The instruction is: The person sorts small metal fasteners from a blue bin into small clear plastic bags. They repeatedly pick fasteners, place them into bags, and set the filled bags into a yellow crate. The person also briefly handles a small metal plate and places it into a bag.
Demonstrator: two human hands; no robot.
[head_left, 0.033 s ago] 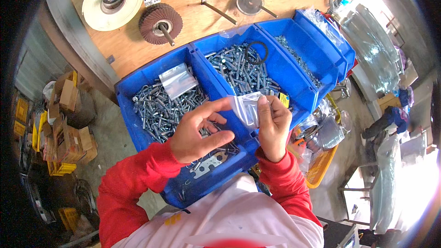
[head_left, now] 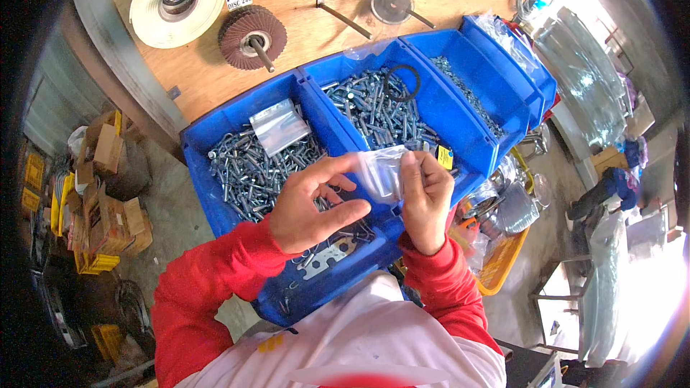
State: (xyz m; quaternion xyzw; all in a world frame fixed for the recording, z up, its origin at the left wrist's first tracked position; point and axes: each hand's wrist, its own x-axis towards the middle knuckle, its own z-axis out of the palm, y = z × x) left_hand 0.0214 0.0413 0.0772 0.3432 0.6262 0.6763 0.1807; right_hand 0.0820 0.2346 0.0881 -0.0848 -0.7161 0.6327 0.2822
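1. L bin: big blue tray, lots of silvery bolts heaped inside.
2. Held bag: small, clear plastic, creased & shiny; up in the air over L bin's R edge. Can't tell if anything's inside.
3. R hand: just R of L bin's edge, pinching held bag btw thumb & bent forefinger; other fingers curled into palm.
4. L hand: above R part of L bin, over the bolts. Thumb & forefinger spread wide apart, other fingers loosely bent. Forefinger tip is right at held bag's L edge; can't tell if it's pressing on it.
5. Spare bag: clear, lying flat atop the bolts, toward back of L bin.
6. Metal plate: flat, w/ holes & notches, in near end of L bin, below L hand in view.
7. Mid bin: blue, directly R of L bin, more bolts in it; black ring over the heap.
8. Wooden board: behind L bin, w/ brown abrasive wheel on a peg.
9. Yellow-orange basket: R of L bin, lower down.
10. Cardboard boxes: stacked well L of L bin.
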